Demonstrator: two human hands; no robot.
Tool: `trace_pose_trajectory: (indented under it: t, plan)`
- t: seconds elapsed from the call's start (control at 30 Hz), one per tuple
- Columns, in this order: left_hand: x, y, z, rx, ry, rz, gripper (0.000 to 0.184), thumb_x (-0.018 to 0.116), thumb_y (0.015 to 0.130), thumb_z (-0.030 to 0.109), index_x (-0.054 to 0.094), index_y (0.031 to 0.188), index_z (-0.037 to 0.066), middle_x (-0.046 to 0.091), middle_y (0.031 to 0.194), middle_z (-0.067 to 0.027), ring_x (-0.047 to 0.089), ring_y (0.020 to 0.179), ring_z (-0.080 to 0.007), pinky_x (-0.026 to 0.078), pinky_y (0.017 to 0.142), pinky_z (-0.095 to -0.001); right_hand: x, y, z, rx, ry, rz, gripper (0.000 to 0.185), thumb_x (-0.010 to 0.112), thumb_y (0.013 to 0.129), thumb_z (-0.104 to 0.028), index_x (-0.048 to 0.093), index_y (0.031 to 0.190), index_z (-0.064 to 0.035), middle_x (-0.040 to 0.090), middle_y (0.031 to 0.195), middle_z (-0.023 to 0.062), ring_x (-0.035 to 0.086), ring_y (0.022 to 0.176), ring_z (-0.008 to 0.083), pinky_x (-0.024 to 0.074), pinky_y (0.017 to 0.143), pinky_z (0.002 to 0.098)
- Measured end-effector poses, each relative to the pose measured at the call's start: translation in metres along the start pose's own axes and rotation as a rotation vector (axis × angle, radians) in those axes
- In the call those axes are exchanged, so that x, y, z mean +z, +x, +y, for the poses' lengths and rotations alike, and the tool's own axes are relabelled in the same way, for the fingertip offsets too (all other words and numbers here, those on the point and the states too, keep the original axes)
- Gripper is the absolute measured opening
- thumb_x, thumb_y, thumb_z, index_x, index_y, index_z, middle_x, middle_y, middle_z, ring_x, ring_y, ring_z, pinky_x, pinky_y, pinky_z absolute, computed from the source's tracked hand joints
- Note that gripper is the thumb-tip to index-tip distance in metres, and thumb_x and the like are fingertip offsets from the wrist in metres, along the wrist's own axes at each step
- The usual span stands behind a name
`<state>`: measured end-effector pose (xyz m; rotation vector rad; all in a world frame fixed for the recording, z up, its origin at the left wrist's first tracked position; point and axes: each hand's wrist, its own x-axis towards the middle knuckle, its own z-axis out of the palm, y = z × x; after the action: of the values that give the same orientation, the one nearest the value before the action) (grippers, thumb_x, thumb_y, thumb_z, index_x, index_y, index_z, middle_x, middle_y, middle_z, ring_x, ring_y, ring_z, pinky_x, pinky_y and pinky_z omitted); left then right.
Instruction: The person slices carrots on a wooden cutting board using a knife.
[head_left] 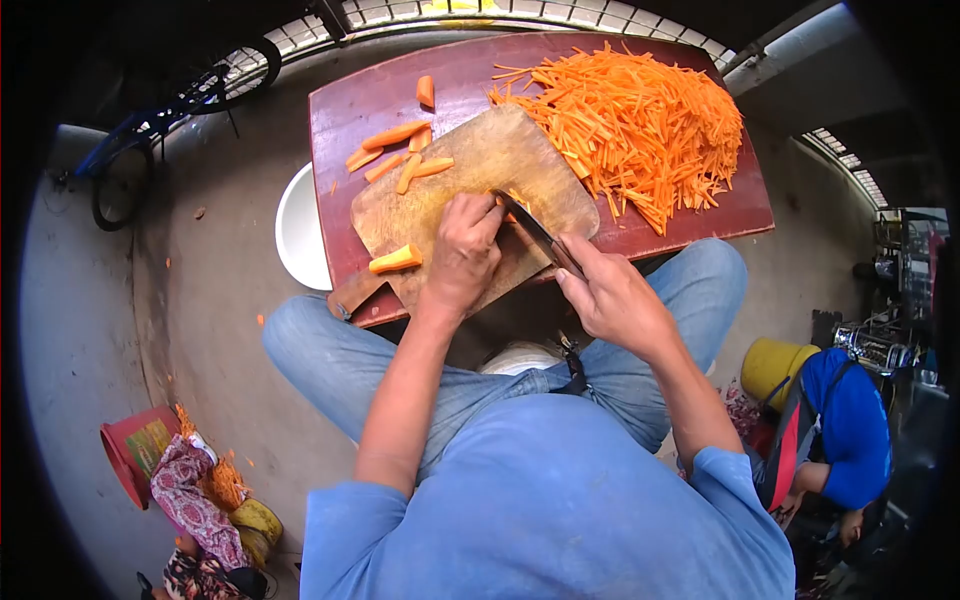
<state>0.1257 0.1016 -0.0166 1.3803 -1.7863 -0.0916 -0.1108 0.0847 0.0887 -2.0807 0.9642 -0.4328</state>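
Note:
Resting on the wooden cutting board (480,150), my left hand (468,250) has its fingers curled down over a carrot piece, mostly hidden beneath them. My right hand (615,300) is wrapped round the handle of a knife (540,235). Its dark blade lies right beside my left fingertips, with a few thin orange strips around it. A thick carrot chunk (397,259) sits on the board left of my left hand. Several carrot pieces (395,134) lie at the board's far left edge and on the table. A large heap of carrot strips (640,130) stands to the right.
The dark red table (370,95) holds the board. A white basin (300,228) is at its left. A red bucket (125,460) and a person in patterned clothes (200,495) are lower left. A person in blue (855,430) bends near a yellow bucket (775,370). A bicycle (125,150) stands far left.

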Motion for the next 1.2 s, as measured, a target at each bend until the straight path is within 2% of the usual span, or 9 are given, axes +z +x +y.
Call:
trace_pose_trajectory:
  t: [0.17,0.3,0.4,0.5,0.6,0.8,0.9,1.1,1.2]
  plan:
    - [0.004,-0.004,-0.004,-0.007,-0.002,-0.001,0.035,0.066,0.072,-0.008,0.074,0.106,-0.005,0.070,0.109,-0.0172,0.065,0.102,-0.0385,0.054,0.092,-0.0470,0.005,0.001,0.017,0.009,-0.003,-0.012,0.039,0.068,0.105,-0.008,0.058,0.141,0.0036,0.072,0.101,0.0312,0.070,0.097,0.0555,0.0551,0.081,0.0551]
    - [0.001,-0.001,0.000,-0.012,0.008,0.016,0.031,0.067,0.073,-0.008,0.073,0.103,-0.004,0.071,0.107,-0.0168,0.065,0.102,-0.0382,0.053,0.092,-0.0471,-0.005,-0.002,-0.006,0.065,0.041,-0.028,0.037,0.068,0.105,-0.008,0.059,0.139,0.0040,0.072,0.102,0.0316,0.070,0.098,0.0557,0.0550,0.081,0.0552]
    - [0.001,-0.002,-0.001,-0.013,0.014,-0.001,0.033,0.067,0.073,-0.008,0.074,0.105,-0.004,0.071,0.108,-0.0171,0.066,0.102,-0.0385,0.053,0.092,-0.0474,0.009,-0.001,0.011,0.006,0.012,0.005,0.036,0.067,0.105,-0.008,0.060,0.139,0.0034,0.072,0.101,0.0311,0.071,0.097,0.0544,0.0556,0.081,0.0535]
    - [0.001,-0.001,-0.001,-0.015,0.015,-0.004,0.032,0.066,0.074,-0.008,0.074,0.105,-0.004,0.071,0.108,-0.0173,0.066,0.102,-0.0385,0.053,0.091,-0.0474,0.009,0.006,0.017,0.005,-0.002,-0.002,0.036,0.067,0.106,-0.009,0.060,0.139,0.0031,0.072,0.100,0.0305,0.071,0.097,0.0537,0.0559,0.081,0.0528]
    - [0.003,-0.001,0.000,-0.007,0.040,0.023,0.030,0.066,0.076,-0.007,0.074,0.104,-0.003,0.071,0.108,-0.0172,0.066,0.102,-0.0382,0.053,0.091,-0.0469,0.001,0.001,0.009,0.099,0.048,-0.037,0.037,0.067,0.106,-0.009,0.060,0.139,0.0031,0.072,0.102,0.0310,0.071,0.097,0.0539,0.0561,0.081,0.0531]
    - [0.002,-0.002,0.001,-0.017,0.063,-0.003,0.033,0.066,0.077,-0.006,0.075,0.108,-0.004,0.073,0.109,-0.0181,0.067,0.103,-0.0378,0.054,0.092,-0.0466,0.008,0.004,0.015,0.061,0.037,-0.041,0.038,0.067,0.105,-0.009,0.060,0.141,0.0027,0.073,0.103,0.0306,0.072,0.096,0.0519,0.0568,0.081,0.0508]
    - [0.002,-0.002,0.001,-0.029,0.066,0.004,0.030,0.066,0.076,-0.006,0.075,0.105,-0.004,0.073,0.109,-0.0187,0.068,0.103,-0.0377,0.054,0.093,-0.0461,0.010,0.005,0.018,-0.013,-0.003,-0.004,0.037,0.067,0.105,-0.009,0.060,0.140,0.0032,0.073,0.103,0.0305,0.071,0.095,0.0524,0.0567,0.081,0.0512]
    - [0.001,-0.004,0.001,-0.004,0.111,0.042,0.027,0.067,0.075,-0.005,0.074,0.101,-0.003,0.075,0.110,-0.0188,0.069,0.103,-0.0379,0.053,0.094,-0.0485,-0.004,-0.001,0.000,0.115,0.032,-0.087,0.036,0.068,0.104,-0.007,0.061,0.138,0.0039,0.074,0.103,0.0303,0.071,0.096,0.0535,0.0573,0.081,0.0521]
    - [0.002,-0.003,0.001,0.006,0.131,0.049,0.028,0.068,0.073,-0.004,0.074,0.100,-0.003,0.075,0.109,-0.0181,0.069,0.103,-0.0380,0.052,0.094,-0.0496,0.012,0.002,0.015,0.009,0.072,-0.008,0.032,0.069,0.105,-0.013,0.059,0.130,0.0024,0.070,0.092,0.0341,0.069,0.091,0.0568,0.0539,0.077,0.0593]
